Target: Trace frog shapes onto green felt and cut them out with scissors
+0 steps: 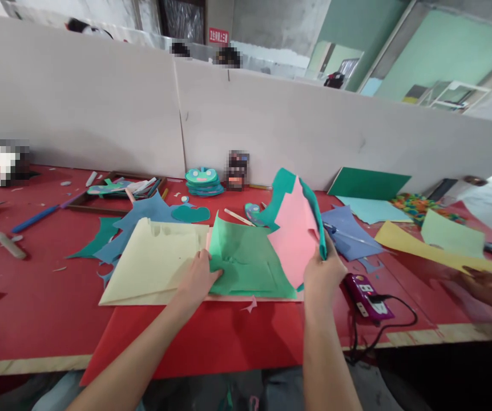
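My right hand (323,273) is closed around several paper sheets: a cut pink sheet (293,234) in front and teal paper (283,191) behind, lifted and bent upright above the table. My left hand (198,277) rests on the papers with its thumb and fingers apart. Its thumb touches a creased green sheet (250,262), and the other fingers lie by the edge of a cream sheet (160,257). Pink paper shows as a thin strip under the green sheet. A small pink scrap (251,305) lies below it, over a red sheet (229,339) at the table's front edge.
Blue paper offcuts (152,212), a brown tray (96,201) of pens and a stack of teal cut-outs (204,181) stand behind. A purple device (368,298) with a black cable sits to the right. Another person's hand (488,294) touches a yellow strip (438,248). A white partition (271,120) runs behind.
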### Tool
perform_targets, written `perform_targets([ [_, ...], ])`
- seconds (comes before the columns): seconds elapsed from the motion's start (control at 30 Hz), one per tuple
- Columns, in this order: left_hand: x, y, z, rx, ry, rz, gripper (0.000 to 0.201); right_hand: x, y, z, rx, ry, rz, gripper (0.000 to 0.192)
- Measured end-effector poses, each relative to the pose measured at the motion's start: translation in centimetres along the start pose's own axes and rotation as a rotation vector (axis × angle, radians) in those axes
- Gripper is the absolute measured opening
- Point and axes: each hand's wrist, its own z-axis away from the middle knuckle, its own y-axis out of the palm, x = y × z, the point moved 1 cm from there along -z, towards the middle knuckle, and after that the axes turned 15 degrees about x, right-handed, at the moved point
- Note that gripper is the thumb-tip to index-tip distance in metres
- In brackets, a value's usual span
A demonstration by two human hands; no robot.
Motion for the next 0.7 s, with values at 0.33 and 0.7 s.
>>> perform_targets([
  [0.33,-0.5,-0.3,0.4,0.0,0.0,-0.037,0.025,-0.6,-1.5,-0.3,-0.007,-0.003,-0.071,0.039],
  [0.7,-0.2,0.3,0.3,-0.055,0.027,-0.109,0.025,0.7,-1.8,0.6,-0.152,-0.204,-0.202,0.041],
])
